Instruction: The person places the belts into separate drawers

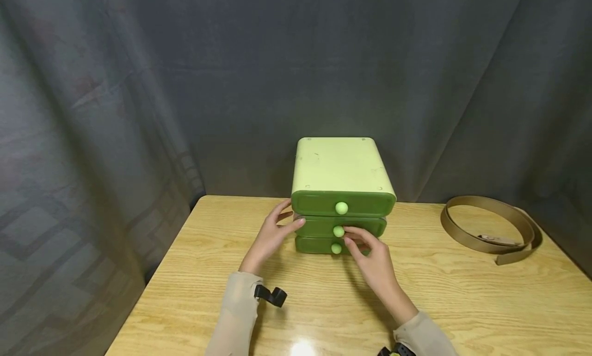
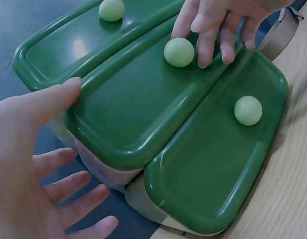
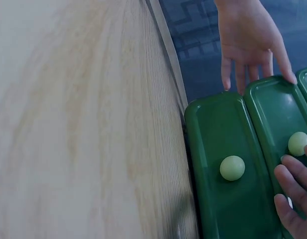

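drawer unit [image 1: 341, 166]: small green three-drawer box, standing near the far edge of the wooden table [image 1: 462, 304], middle drawer [image 2: 128, 107] pushed out slightly past the other two.
right hand [image 1: 372, 258]: fingertips curled about the middle knob [image 2: 179, 52], touching it (a firm pinch cannot be told).
left hand [image 1: 270, 235]: fingers straight and spread, thumb pressed on the left end of the middle drawer front, holding nothing.
bottom knob [image 2: 247, 110]: untouched, just below the right fingers.
belt [image 1: 490, 227]: tan, coiled, far right, well apart.
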`<action>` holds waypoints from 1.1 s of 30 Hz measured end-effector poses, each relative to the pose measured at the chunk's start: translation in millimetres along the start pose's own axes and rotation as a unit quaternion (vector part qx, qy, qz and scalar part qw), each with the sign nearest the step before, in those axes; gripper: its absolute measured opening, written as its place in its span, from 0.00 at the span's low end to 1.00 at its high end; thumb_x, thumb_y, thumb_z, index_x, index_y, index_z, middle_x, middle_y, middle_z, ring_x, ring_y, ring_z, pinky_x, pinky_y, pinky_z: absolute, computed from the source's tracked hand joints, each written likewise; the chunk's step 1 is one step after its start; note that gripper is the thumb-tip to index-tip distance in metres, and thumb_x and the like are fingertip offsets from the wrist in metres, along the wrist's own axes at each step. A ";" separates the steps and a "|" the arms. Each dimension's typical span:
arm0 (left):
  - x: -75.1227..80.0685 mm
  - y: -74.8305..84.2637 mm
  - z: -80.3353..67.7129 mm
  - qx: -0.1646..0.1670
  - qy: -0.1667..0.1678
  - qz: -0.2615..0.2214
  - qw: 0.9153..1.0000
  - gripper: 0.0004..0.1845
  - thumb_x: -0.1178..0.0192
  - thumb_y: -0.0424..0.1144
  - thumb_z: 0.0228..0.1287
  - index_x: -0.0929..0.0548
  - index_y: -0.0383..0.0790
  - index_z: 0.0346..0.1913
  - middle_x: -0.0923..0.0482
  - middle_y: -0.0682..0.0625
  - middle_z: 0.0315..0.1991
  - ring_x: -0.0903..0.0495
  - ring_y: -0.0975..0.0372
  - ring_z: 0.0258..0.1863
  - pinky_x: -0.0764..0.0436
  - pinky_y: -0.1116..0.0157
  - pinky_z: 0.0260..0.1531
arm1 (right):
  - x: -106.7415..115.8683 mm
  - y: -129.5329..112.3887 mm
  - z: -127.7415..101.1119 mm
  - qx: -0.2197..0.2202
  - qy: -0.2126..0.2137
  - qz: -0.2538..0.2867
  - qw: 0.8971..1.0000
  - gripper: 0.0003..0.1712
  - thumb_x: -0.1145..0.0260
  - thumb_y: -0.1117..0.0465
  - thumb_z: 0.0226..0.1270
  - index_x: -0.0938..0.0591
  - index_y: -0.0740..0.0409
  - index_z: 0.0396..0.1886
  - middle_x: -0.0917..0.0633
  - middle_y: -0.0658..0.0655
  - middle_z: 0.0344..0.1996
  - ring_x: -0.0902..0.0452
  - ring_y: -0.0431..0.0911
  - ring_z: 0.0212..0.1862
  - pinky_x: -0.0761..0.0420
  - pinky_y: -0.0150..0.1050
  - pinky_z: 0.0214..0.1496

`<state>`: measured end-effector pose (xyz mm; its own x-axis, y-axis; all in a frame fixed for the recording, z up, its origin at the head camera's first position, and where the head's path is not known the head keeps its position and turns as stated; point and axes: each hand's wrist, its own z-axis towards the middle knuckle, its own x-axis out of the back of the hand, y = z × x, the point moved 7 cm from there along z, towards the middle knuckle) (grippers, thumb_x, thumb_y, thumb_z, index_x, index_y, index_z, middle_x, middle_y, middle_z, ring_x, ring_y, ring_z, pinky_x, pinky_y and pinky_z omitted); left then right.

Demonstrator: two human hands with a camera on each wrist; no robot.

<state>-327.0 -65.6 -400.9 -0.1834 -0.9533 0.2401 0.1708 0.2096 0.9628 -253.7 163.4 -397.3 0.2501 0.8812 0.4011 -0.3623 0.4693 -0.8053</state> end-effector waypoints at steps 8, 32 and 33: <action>-2.4 -10.6 0.7 0.029 -0.022 0.033 0.999 0.45 0.29 0.52 0.59 0.40 0.49 0.77 0.38 0.47 0.73 0.36 0.47 0.69 0.29 0.45 0.61 | 4.3 5.2 -1.3 0.002 0.015 -0.015 1.000 0.11 0.32 0.63 0.68 0.14 0.55 0.49 0.11 0.49 0.40 0.19 0.40 0.39 0.20 0.34 0.41; -10.5 -13.2 -0.3 0.026 0.027 0.088 0.995 0.43 0.28 0.59 0.54 0.30 0.50 0.72 0.26 0.47 0.64 0.30 0.52 0.65 0.32 0.44 0.62 | -9.0 23.4 -5.1 -0.052 -0.060 -0.079 0.994 0.10 0.29 0.67 0.64 0.12 0.57 0.45 0.12 0.53 0.37 0.16 0.48 0.39 0.17 0.45 0.43; -10.5 -12.2 -0.3 0.024 0.031 0.085 0.996 0.44 0.28 0.59 0.54 0.31 0.50 0.72 0.26 0.47 0.64 0.29 0.52 0.65 0.32 0.44 0.62 | -9.3 23.5 -4.7 -0.053 -0.064 -0.081 0.993 0.10 0.29 0.67 0.64 0.12 0.57 0.45 0.12 0.53 0.37 0.16 0.48 0.39 0.17 0.46 0.44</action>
<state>-326.9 -58.2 -415.2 -0.0948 -0.9142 0.3940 0.1482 0.3784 0.9137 -260.3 165.9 -422.0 0.1778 0.7979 0.5759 -0.2293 0.6027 -0.7643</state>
